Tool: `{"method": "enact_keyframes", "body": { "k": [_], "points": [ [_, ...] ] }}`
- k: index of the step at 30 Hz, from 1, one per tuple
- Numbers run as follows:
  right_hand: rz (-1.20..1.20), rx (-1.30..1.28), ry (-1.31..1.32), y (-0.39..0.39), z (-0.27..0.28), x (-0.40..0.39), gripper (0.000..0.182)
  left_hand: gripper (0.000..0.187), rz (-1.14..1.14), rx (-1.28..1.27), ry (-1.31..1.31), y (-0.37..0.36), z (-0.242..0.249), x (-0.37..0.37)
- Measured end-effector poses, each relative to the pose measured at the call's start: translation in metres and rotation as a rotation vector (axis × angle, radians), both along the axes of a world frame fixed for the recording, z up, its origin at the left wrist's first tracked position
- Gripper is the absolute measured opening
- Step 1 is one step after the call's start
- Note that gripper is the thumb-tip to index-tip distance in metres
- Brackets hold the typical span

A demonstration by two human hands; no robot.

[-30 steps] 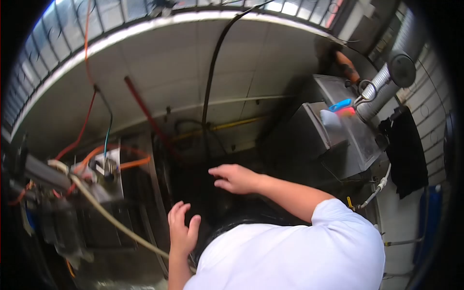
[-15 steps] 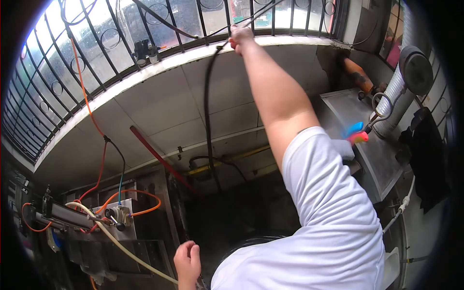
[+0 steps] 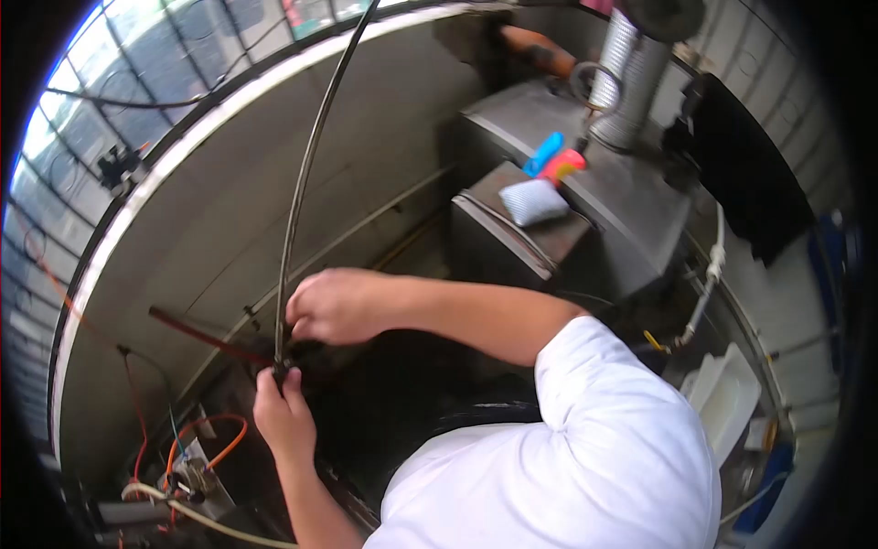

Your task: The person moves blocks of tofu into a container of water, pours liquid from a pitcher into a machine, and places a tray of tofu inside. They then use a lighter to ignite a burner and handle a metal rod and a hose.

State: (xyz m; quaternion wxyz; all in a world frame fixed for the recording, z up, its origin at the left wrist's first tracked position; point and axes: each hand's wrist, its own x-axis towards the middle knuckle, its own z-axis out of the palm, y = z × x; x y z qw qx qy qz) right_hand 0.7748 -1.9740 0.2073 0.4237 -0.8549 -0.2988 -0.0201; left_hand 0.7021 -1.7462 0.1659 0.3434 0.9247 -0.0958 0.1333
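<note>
A long thin dark hose (image 3: 306,174) runs down from the top of the view, along the front of the tiled wall. My left hand (image 3: 285,416) is closed around its lower end, thumb pointing up, at a small dark fitting. Just above and to the right, my right hand (image 3: 338,306) is bent in with its fingers curled beside the hose. Whether those fingers grip the hose or something dark below them is hidden and blurred.
A barred window (image 3: 174,55) curves along the left. At right stand a metal cabinet (image 3: 631,210), a silver duct (image 3: 626,101) and a brush-like thing with a red handle (image 3: 560,166). A red bar (image 3: 197,331) leans left of my hands, above orange tubing (image 3: 242,430).
My right hand has come down from the window bars to beside my left hand. My left hand has risen and now grips the hose. The view has swung to the right.
</note>
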Motion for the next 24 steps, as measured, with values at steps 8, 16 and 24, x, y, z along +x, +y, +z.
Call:
{"method": "enact_keyframes", "body": {
  "k": [8, 16, 24],
  "points": [
    [-1.276, -0.907, -0.241, -0.273, 0.031, -0.020, 0.036, 0.022, 0.017, -0.682, 0.205, 0.000, -0.086, -0.060],
    [-1.166, -0.622, -0.411, -0.275, 0.134, -0.066, 0.033, 0.029, 0.185, -0.516, 0.177, 0.038, -0.088, -0.085],
    [-0.474, 0.495, -0.067, -0.160, 0.050, -0.059, 0.063, 0.019, 0.146, -0.549, 0.092, 0.038, -0.061, -0.099]
  ]
}}
